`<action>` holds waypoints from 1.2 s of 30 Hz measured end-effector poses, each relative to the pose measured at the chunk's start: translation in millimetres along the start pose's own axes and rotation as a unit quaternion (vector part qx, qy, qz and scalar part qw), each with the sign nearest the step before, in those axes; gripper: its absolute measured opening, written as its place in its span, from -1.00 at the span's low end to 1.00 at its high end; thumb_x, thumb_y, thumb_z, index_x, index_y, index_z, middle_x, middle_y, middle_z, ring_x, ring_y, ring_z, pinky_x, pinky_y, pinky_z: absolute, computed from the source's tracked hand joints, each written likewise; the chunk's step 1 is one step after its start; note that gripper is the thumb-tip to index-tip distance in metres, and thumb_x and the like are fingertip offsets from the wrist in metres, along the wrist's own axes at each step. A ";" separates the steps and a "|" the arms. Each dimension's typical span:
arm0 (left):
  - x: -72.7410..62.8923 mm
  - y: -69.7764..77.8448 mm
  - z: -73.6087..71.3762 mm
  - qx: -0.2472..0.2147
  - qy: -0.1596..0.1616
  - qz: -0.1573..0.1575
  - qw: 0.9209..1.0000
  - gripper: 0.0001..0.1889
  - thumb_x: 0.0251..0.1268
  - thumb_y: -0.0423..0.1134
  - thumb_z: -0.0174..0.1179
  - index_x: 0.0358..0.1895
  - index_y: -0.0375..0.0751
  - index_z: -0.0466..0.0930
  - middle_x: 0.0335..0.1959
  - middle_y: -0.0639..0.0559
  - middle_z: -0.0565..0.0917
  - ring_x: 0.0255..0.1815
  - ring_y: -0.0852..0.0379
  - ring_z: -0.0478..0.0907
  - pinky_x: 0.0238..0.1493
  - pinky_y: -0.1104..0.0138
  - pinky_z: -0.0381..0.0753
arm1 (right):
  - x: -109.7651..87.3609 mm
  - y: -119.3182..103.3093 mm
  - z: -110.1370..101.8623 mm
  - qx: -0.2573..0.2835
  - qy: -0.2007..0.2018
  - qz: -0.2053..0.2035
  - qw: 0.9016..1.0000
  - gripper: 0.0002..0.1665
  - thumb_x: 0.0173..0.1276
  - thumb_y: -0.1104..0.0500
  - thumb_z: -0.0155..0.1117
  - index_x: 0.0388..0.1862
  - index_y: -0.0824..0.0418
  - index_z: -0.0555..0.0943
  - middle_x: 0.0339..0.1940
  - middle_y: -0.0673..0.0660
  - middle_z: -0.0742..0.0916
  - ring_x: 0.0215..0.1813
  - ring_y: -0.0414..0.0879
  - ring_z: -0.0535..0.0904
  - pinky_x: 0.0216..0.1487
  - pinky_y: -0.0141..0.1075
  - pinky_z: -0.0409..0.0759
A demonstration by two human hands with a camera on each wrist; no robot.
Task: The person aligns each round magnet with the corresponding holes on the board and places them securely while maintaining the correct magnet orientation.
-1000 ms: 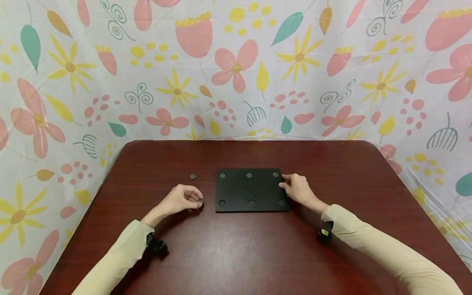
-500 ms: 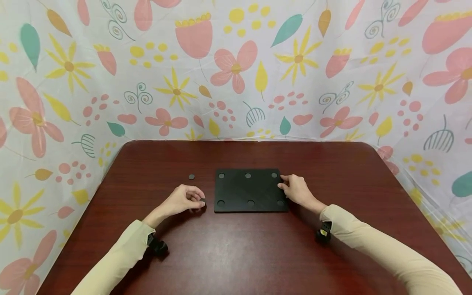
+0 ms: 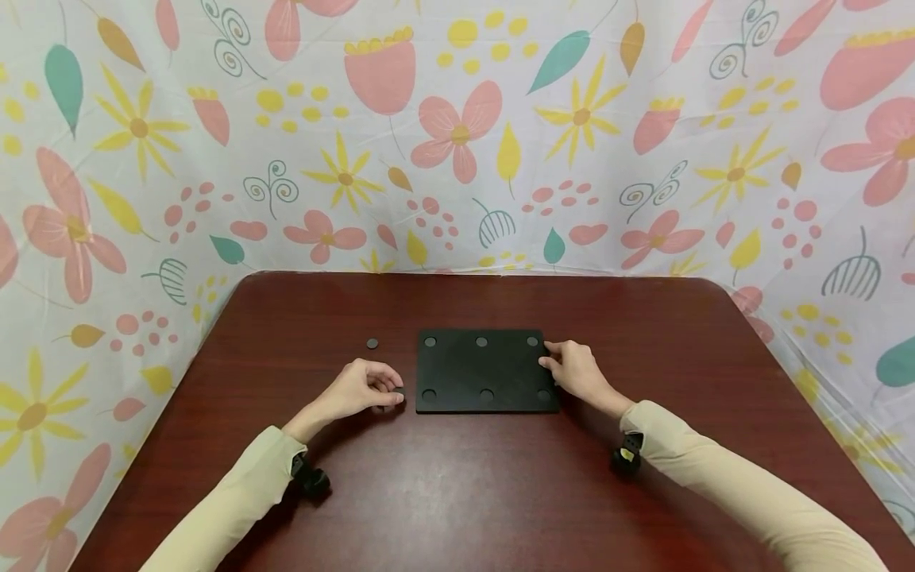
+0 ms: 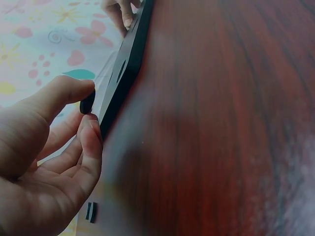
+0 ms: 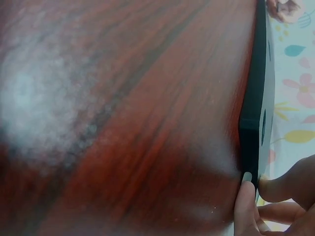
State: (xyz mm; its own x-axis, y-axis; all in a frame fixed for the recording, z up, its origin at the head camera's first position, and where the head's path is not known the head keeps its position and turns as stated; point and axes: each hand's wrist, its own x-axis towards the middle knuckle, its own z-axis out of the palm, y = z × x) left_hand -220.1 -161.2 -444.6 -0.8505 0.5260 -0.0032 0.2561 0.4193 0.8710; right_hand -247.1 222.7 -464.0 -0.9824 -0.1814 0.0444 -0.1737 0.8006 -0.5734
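Observation:
A thin black board lies on the table, with round spots along its far and near edges. Greyish discs appear to fill the far spots; the near ones look like dark recesses. Just left of the board, my left hand pinches a small dark disc between thumb and fingertips, held on edge in the left wrist view. My right hand grips the board's right edge, thumb on the upper face and a finger against the side. Another dark disc lies on the table beyond my left hand.
The reddish-brown wooden table reaches back to a white curtain printed with flowers and leaves. Both wrists carry a black strapped camera, seen below the left cuff and the right cuff.
My left hand has moved slightly to the right with the pinched disc, closer to the board's left edge. My right hand keeps its hold on the board.

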 end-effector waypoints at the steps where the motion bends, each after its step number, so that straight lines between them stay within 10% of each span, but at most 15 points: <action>1: -0.6 3.1 -0.2 0.000 -0.001 0.002 1.000 -0.79 0.14 -0.42 0.35 -0.19 -0.48 0.65 -0.36 -0.24 0.67 -0.41 -0.02 0.61 -0.43 0.36 0.60 | 0.0 0.0 0.1 0.000 0.000 0.001 1.000 -0.48 0.41 0.26 0.19 0.26 0.53 0.44 -0.60 0.19 0.69 -0.68 -0.19 0.52 -0.65 -0.36 0.43; 20: 5.0 13.0 7.0 -0.024 -0.005 -0.014 1.000 -0.76 0.15 -0.40 0.35 -0.14 -0.48 0.68 -0.33 -0.28 0.69 -0.35 -0.23 0.62 -0.40 -0.02 0.65 | 1.0 1.8 1.4 -0.004 0.005 0.000 1.000 -0.48 0.40 0.26 0.21 0.26 0.51 0.45 -0.67 0.14 0.65 -0.69 -0.20 0.50 -0.65 -0.35 0.42; 36: 20.3 -25.5 17.6 -0.020 -0.010 -0.010 1.000 -0.75 0.12 -0.26 0.40 -0.14 -0.27 0.74 -0.36 -0.14 0.71 -0.46 0.03 0.61 -0.51 0.24 0.62 | 1.6 3.3 2.8 -0.006 0.007 -0.003 1.000 -0.49 0.40 0.25 0.21 0.25 0.51 0.46 -0.66 0.13 0.64 -0.69 -0.21 0.49 -0.65 -0.36 0.41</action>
State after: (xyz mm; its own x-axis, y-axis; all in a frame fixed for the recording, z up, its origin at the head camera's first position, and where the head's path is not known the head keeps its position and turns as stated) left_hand -235.9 -148.3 -475.5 -0.8461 0.5321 -0.0305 0.2201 0.4009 0.8893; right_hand -249.0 223.4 -468.1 -0.9822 -0.1781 0.0601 -0.1806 0.8057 -0.5641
